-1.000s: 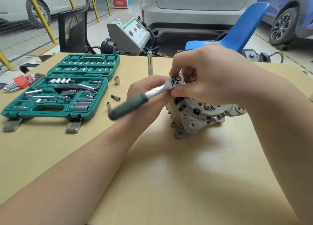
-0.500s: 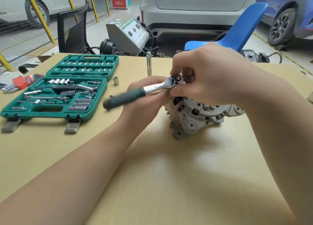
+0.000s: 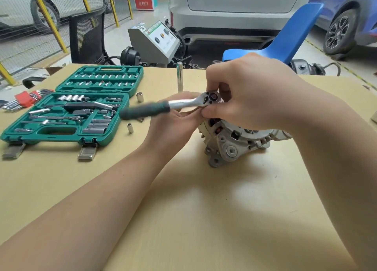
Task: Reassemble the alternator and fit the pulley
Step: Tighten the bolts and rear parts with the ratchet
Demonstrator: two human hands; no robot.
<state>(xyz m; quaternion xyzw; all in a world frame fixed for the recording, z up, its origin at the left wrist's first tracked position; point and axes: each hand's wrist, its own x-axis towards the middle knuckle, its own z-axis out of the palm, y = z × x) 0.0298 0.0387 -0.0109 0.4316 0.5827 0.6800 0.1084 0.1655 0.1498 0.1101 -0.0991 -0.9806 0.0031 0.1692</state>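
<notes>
Tightening a fastener on top of the alternator [image 3: 230,146], far as I can judge. It sits right of centre on the table [image 3: 204,209], half hidden under the hands. The right hand [image 3: 251,99] curls over the ratchet [image 3: 183,103] head, pinching it down onto whatever it's driving; the socket itself is hidden. The left hand [image 3: 175,123] sits under the shank, fingers around it I think, though I can't tell how firmly. The blurred green grip sticks out toward the toolcase [image 3: 65,107] at left.

Next move probably needs the head kept square while the handle swings. Loose sockets [image 3: 130,128] and an upright extension [image 3: 180,79] stand near that arc. Plenty of bare table in the lower frame; no pulley visible.
</notes>
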